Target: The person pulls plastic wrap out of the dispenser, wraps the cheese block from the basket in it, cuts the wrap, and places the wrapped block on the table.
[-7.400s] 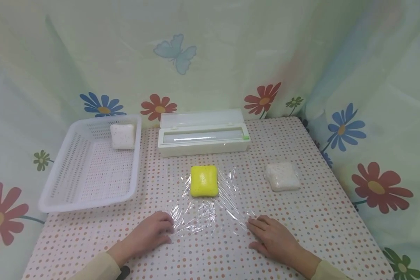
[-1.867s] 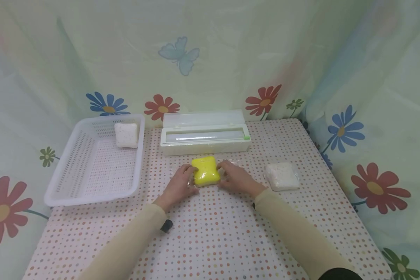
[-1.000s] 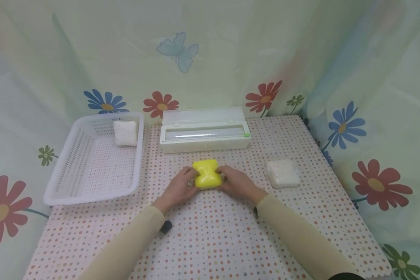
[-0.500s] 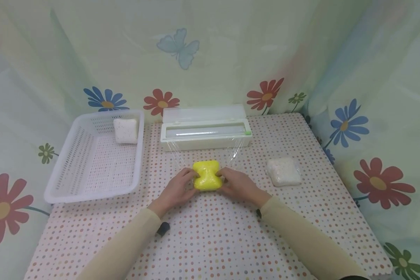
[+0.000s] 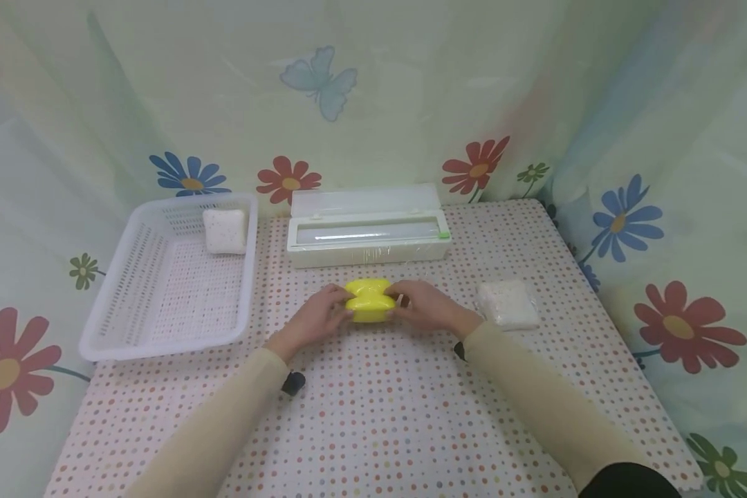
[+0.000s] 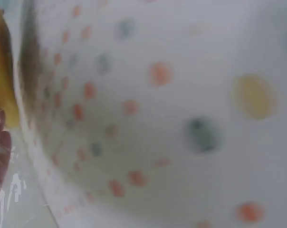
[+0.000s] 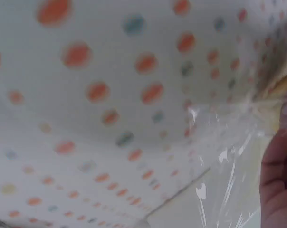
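Observation:
A soft yellow square block (image 5: pixel 370 309) is pinched between both hands at the middle of the dotted table, its sides pressed inward. My left hand (image 5: pixel 314 316) grips its left side, my right hand (image 5: pixel 428 306) its right side. Clear plastic wrap (image 7: pixel 200 190) shows beside the right fingers in the right wrist view. Only a yellow edge of the block and some fingertips appear at the far left of the left wrist view. Behind the block stands a white wrap dispenser (image 5: pixel 367 253), lid raised, holding a roll.
To the left stands a white perforated basket (image 5: pixel 247 283) with a speckled white block (image 5: pixel 225 232) in its back right corner. Another white block (image 5: pixel 509 304), covered in clear wrap, lies to the right of the right hand. A printed curtain (image 5: pixel 398 90) hangs behind the table.
The yellow block lay flat on spread wrap with both hands at the film's near corners. The hands then moved forward, gripped its sides and squeezed it; it has just tipped and shifted slightly away.

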Tool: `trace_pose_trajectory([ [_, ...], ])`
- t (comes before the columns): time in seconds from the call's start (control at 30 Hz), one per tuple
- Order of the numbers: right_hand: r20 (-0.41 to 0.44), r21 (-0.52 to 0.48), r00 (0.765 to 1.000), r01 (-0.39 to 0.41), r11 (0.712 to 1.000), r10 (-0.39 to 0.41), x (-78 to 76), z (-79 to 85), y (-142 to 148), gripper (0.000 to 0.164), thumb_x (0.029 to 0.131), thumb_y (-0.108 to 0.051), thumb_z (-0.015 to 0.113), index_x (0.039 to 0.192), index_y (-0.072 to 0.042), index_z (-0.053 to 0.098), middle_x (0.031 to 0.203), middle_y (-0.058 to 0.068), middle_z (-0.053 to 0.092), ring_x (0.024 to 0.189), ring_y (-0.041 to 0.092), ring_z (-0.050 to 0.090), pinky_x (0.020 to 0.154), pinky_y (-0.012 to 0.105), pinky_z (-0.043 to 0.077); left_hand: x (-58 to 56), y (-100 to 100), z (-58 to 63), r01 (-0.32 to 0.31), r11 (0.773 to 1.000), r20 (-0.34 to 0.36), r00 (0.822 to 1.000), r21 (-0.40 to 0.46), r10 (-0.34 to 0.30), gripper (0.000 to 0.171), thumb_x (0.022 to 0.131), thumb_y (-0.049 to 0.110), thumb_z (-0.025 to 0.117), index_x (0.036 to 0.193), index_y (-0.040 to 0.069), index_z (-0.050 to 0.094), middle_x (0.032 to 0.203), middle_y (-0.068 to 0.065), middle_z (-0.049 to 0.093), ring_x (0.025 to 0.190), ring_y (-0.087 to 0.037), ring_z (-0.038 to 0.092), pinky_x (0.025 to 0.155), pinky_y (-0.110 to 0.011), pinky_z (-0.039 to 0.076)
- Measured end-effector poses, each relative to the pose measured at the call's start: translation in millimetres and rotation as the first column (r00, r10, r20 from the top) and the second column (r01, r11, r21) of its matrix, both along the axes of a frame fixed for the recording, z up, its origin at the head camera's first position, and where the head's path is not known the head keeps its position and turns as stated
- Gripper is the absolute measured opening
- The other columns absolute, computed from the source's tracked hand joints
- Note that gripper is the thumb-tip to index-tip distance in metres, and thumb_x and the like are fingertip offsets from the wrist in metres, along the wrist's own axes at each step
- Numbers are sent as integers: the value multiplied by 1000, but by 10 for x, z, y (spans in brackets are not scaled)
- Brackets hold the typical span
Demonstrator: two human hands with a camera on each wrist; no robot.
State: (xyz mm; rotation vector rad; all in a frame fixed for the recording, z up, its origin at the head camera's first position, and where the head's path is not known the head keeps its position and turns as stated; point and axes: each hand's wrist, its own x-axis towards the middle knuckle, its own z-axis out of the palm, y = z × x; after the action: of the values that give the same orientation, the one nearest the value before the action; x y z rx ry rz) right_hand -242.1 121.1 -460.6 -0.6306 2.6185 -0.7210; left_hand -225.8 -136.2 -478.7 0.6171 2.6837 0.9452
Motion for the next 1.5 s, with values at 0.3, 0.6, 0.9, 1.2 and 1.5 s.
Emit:
trace_pose_trajectory([
  [0.3, 186, -64, 982, 22, 998, -9, -471, 141, 21, 42, 105, -37, 55, 132, -6, 65, 116, 11, 70, 107, 26, 65, 97, 45, 55, -336, 86, 79, -113, 991, 118, 988, 65, 105, 35, 110, 32, 43, 120, 6, 64, 109, -10, 63, 101, -24, 60, 95, -43, 53],
  [0.6, 208, -81, 975, 94, 992, -75, -694, 269, -1, 48, 108, -44, 42, 111, -6, 70, 101, 10, 64, 98, 25, 59, 92, 44, 51, -595, 228, 176, -254, 962, 171, 957, 98, 236, 42, 111, 39, 29, 90, 14, 57, 82, -4, 53, 77, -20, 51, 77, -35, 48],
  [0.9, 190, -135, 956, 249, 959, -222, -763, 246, -108, 50, 108, -46, 43, 94, -6, 68, 75, -1, 50, 75, 16, 48, 73, 32, 46, -655, 292, 228, -389, 908, 212, 911, 154, 354, 53, 110, 47, 26, 114, 8, 62, 98, -11, 62, 90, -25, 58, 87, -41, 53],
  [1.2, 156, -143, 921, 379, 914, -357, -755, 285, -198, 54, 104, -52, 49, 97, -4, 73, 90, 8, 67, 86, 23, 59, 78, 35, 51, -584, 182, 129, -406, 883, 166, 912, 235, 375, 64, 103, 54, 49, 147, 8, 43, 156, -17, 47, 143, -34, 48, 122, -50, 37],
  [1.5, -4, -207, 885, 455, 866, -465, -766, 237, -279, 49, 104, -48, 51, 112, -2, 65, 110, 17, 71, 99, 31, 66, 87, 44, 57, -677, 208, 61, -469, 849, 160, 883, 245, 442, 41, 102, 51, 54, 115, 11, 52, 138, -19, 61, 126, -36, 60, 112, -50, 47],
])
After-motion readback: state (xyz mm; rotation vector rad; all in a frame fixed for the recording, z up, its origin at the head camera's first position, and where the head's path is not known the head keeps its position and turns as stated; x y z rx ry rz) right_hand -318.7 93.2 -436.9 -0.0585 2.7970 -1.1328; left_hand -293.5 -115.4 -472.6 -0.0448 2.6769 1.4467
